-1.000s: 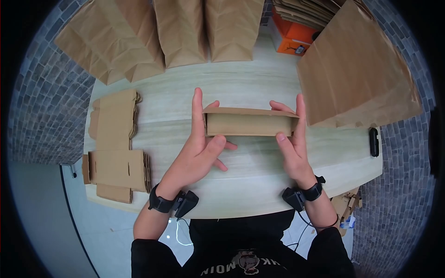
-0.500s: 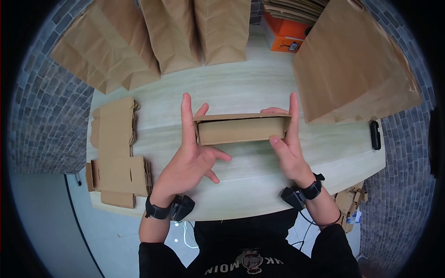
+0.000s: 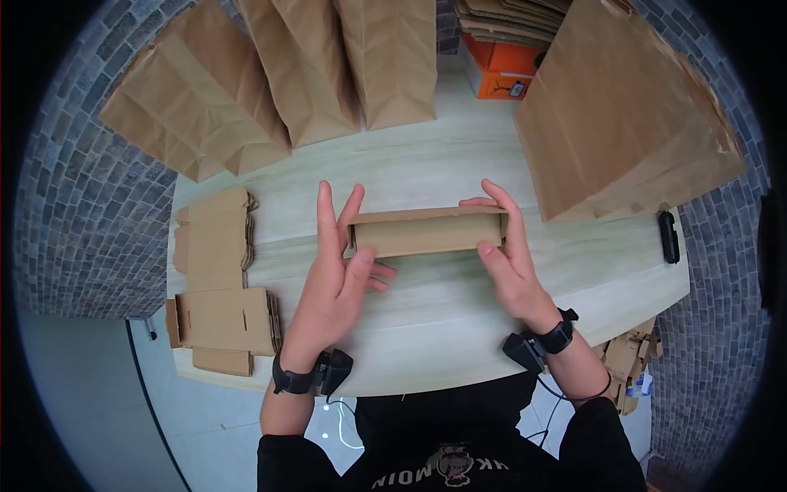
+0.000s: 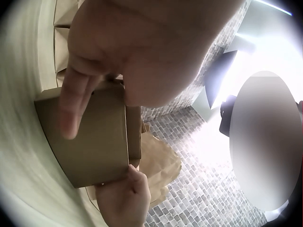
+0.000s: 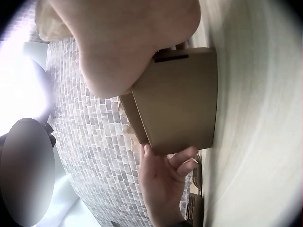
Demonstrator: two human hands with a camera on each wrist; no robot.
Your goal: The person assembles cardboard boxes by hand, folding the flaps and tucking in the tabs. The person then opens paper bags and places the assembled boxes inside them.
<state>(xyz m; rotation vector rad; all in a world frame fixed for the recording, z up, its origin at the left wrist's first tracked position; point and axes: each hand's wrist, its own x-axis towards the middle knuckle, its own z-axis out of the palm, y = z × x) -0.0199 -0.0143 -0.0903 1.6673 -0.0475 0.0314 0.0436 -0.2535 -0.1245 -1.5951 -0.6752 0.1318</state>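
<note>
An open-topped cardboard box [image 3: 426,234], long and narrow in the head view, sits between both hands over the table. My left hand [image 3: 332,283] stands at its left end, two fingers pointing straight away and the thumb at the near left corner. Its other fingers lie along the box's near side [image 4: 94,142]. At the other end, my right hand [image 3: 515,271] grips the box, thumb on the near wall's edge and fingers around the end toward the back. A dark slot shows in the near side in the right wrist view.
Flattened cardboard pieces [image 3: 225,316] lie stacked at the table's left. Tall brown paper bags [image 3: 389,66] stand along the back, with another large bag [image 3: 623,123] at the right. Behind are an orange box [image 3: 498,78] under cardboard sheets and, at the right edge, a black object [image 3: 669,238].
The left thumb lifts off the box, then comes back to its near left corner while the left fingers shift. The right hand stays at its end. The head view has tilted and shifted slightly.
</note>
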